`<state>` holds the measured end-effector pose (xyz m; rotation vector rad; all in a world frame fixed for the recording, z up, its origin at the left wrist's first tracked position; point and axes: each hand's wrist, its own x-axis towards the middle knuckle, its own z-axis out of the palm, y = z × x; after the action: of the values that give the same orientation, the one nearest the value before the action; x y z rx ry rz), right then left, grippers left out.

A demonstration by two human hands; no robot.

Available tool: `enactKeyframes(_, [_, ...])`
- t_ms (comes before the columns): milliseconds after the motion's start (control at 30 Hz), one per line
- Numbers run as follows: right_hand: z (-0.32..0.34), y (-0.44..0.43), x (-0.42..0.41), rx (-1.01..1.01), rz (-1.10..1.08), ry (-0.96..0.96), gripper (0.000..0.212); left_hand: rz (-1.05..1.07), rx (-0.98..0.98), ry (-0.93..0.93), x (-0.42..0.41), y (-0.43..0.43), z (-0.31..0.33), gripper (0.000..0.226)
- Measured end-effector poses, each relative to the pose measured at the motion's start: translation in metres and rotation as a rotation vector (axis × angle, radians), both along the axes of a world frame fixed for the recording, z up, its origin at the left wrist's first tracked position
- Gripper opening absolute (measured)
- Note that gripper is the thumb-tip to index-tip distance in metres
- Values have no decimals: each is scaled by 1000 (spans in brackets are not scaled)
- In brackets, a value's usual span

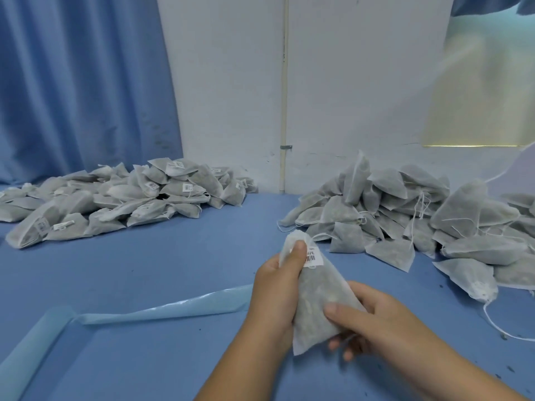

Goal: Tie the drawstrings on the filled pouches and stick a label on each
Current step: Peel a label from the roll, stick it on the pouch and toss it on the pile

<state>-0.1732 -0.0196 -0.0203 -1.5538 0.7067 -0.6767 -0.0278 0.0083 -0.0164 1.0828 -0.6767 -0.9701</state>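
- Two hands hold one filled grey pouch [318,302] just above the blue table [173,256], in the middle foreground.
- Left hand [275,287] grips the upper half of the pouch, with the fingers curled behind it and the thumb [298,248] pressing on the gathered neck.
- Right hand [373,316] grips the lower half, with the thumb lying across the front and the fingers curled under the bottom corner.
- One white barcode label [314,257] sits on the pouch near its neck, touching the left thumb.
- Many labelled pouches [115,198] lie in a low heap well apart from the held pouch, to its far left.
- Many more pouches [405,215] form a taller heap beyond the held pouch and to its right. Thin white strings hang loose from several, and no labels can be made out on them.
- One pouch [474,282] at the near edge of that heap trails a long string [492,319] across the table, right of the held pouch.
- One crumpled strip of light blue plastic film [162,311] lies on the table to the left of the held pouch, reaching up to the left wrist.
- Behind everything, beyond the held pouch, stand a white wall [225,82] with a thin pipe [284,96] and a blue curtain [81,88] at the left.
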Motion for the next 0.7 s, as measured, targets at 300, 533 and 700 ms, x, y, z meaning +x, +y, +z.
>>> enactKeyframes(300, [25,-15,64,3,-8,-44,5,-116,-67,485,45,0,7,51])
enactKeyframes(533, [33,-17,122,212,66,-75,7,184,-215,848,77,-3,-1,56])
enactKeyframes(700, [92,-33,211,286,162,-360,17,331,-232,838,92,-5,4,49])
